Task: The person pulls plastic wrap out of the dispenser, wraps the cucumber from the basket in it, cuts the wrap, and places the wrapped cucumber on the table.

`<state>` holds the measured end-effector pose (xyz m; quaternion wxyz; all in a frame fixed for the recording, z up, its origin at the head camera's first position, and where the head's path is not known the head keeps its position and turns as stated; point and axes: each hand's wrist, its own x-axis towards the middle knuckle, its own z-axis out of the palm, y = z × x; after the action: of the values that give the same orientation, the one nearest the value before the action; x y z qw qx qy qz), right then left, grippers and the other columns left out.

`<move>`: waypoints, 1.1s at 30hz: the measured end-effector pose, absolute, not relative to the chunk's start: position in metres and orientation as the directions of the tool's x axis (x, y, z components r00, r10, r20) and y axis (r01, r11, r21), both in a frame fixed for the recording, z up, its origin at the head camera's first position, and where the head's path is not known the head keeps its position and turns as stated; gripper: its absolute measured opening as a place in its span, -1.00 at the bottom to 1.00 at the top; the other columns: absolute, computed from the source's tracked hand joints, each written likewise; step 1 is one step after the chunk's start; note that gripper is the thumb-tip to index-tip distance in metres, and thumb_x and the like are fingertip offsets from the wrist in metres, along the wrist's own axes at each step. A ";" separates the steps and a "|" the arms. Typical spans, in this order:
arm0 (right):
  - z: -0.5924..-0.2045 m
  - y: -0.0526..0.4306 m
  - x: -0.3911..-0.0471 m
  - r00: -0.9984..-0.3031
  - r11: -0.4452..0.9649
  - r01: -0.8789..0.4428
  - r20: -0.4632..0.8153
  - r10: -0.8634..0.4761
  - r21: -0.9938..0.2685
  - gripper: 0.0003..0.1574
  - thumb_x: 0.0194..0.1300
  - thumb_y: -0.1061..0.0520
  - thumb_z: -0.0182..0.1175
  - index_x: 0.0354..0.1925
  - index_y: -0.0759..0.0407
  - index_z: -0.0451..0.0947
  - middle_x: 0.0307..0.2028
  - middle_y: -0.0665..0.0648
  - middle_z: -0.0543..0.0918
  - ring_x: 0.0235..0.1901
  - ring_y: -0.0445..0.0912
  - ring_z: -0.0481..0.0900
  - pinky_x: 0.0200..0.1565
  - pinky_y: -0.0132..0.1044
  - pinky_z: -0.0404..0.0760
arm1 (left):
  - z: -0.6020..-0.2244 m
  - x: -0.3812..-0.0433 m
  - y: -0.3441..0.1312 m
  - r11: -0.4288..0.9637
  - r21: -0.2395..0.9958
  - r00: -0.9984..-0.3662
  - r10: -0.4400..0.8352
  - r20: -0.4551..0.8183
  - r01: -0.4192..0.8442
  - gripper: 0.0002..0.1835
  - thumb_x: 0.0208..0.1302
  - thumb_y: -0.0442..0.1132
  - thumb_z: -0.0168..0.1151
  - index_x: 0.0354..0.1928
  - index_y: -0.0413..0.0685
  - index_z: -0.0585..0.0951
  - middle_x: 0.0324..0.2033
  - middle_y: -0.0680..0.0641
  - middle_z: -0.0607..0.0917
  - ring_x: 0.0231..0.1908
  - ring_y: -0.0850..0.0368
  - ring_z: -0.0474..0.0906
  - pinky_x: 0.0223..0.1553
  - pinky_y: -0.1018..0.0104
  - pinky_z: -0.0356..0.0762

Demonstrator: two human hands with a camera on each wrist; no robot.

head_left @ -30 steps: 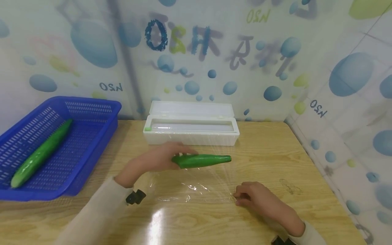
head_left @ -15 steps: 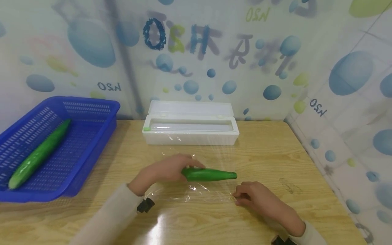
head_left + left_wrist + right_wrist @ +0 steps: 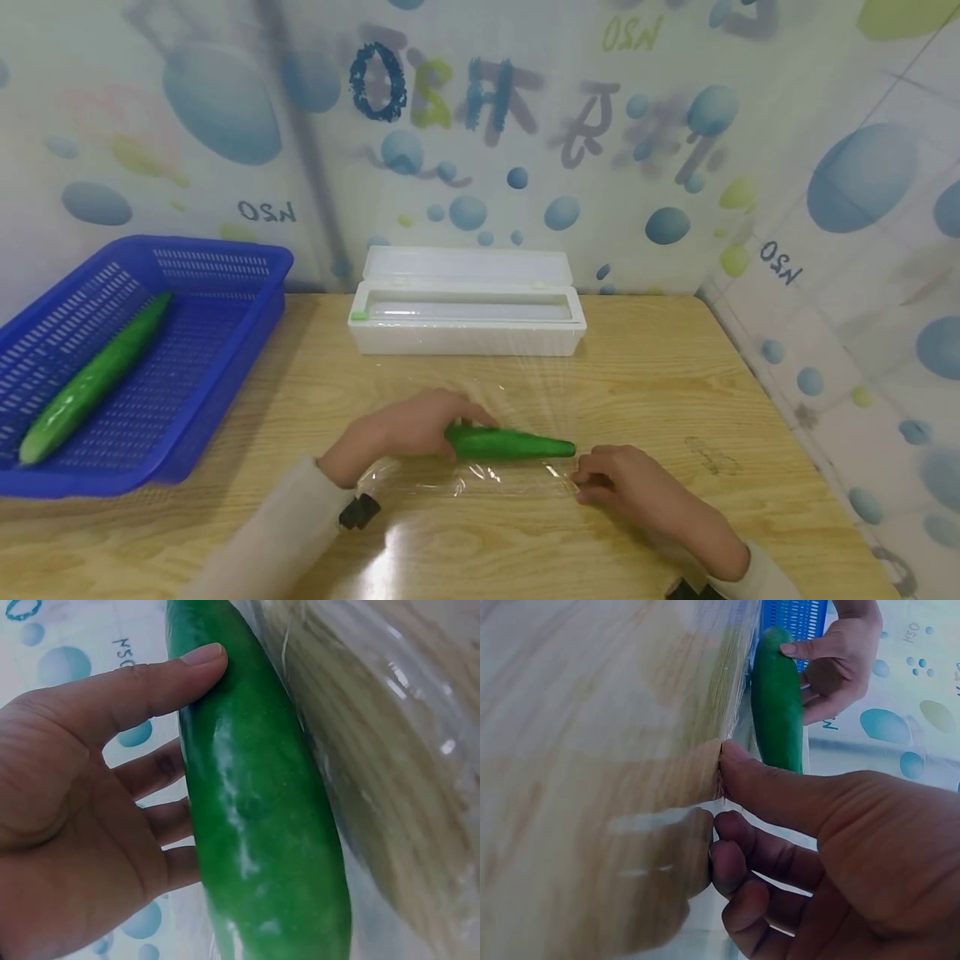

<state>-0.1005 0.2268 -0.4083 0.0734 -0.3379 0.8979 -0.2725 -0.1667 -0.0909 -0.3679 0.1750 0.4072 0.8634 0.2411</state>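
Observation:
My left hand [image 3: 412, 429] grips a green cucumber [image 3: 517, 444] by its left part, thumb on the near side and fingers behind, as the left wrist view shows. The cucumber lies crosswise on or just above a sheet of clear cling film [image 3: 480, 483]; I cannot tell whether they touch. Its narrow end points at my right hand [image 3: 637, 496]. That hand pinches the film's near right corner low by the table, thumb against fingertips. The film stretches back to a white dispenser box [image 3: 465, 340], lid raised, with a film roll inside.
At the left stands a blue plastic basket [image 3: 217, 392] with another cucumber [image 3: 97, 379] lying in it. A patterned wall [image 3: 480, 150] rises behind the wooden table [image 3: 675, 350], and another runs along its right side. A small green slider [image 3: 360, 316] sits on the box's left end.
My left hand has brought the cucumber toward me and slightly right, from near the box to the film's near part. My right hand keeps its place at the film corner.

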 end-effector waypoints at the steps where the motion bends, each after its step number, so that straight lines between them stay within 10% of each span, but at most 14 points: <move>1: -0.408 0.227 -0.101 -0.762 0.625 -0.562 0.047 -0.645 -0.542 -0.90 0.16 0.14 0.34 -0.30 0.00 0.63 -0.39 -0.21 0.54 -0.43 -0.39 0.45 -0.40 -0.44 0.51 | -0.369 -0.167 -0.091 0.552 0.558 -0.605 0.789 -0.107 0.620 -0.30 -0.12 -0.47 0.42 0.17 0.13 0.57 -0.07 0.08 0.63 -0.06 0.12 0.51 0.01 0.20 0.43; 33: -0.397 0.224 -0.096 -0.753 0.681 -0.604 0.019 -0.657 -0.414 -0.91 0.19 0.09 0.34 -0.29 -0.03 0.62 -0.42 -0.26 0.51 -0.46 -0.39 0.39 -0.43 -0.43 0.46 | -0.376 -0.146 -0.133 0.596 0.460 -0.699 0.710 0.081 0.659 -0.39 -0.09 -0.38 0.47 0.13 -0.03 0.59 -0.04 -0.11 0.54 -0.03 -0.02 0.47 0.01 0.06 0.48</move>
<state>-0.0961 0.2242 -0.3973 0.0658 -0.3450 0.9143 -0.2018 -0.1455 -0.1332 -0.3763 0.0552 0.3839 0.8915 0.2340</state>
